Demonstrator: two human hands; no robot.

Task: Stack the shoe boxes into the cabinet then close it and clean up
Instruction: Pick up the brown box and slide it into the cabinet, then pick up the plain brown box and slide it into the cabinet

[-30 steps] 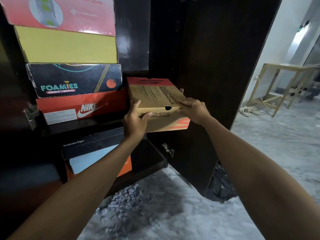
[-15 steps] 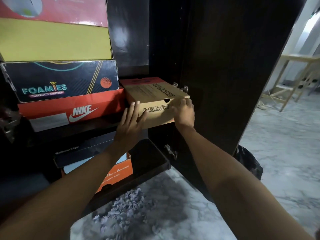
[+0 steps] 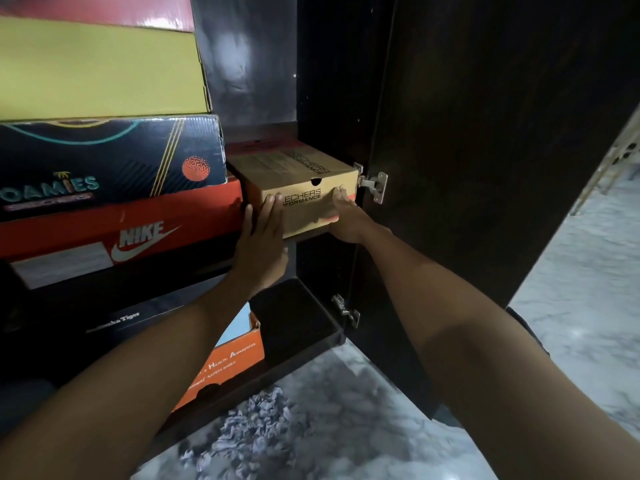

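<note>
- Brown cardboard Skechers box (image 3: 301,192) is set on the cabinet shelf (image 3: 308,237), just right of the red Nike box (image 3: 121,230) and touching it.
- Left hand (image 3: 265,233) and right hand (image 3: 346,216) are pressed flat on the Skechers box's front face, fingers straight; nothing is clasped.
- Above the Nike box, the Foamies box (image 3: 107,161), the yellow box (image 3: 100,71) and one more are stacked; below it, others are shelved.
- Judged nearly seated; a last push may remain.
- Cabinet door (image 3: 502,133), right of the Skechers box, stands open; closing is left.
- Crumpled paper (image 3: 256,431) on the floor below the Nike box is not yet cleared.
</note>
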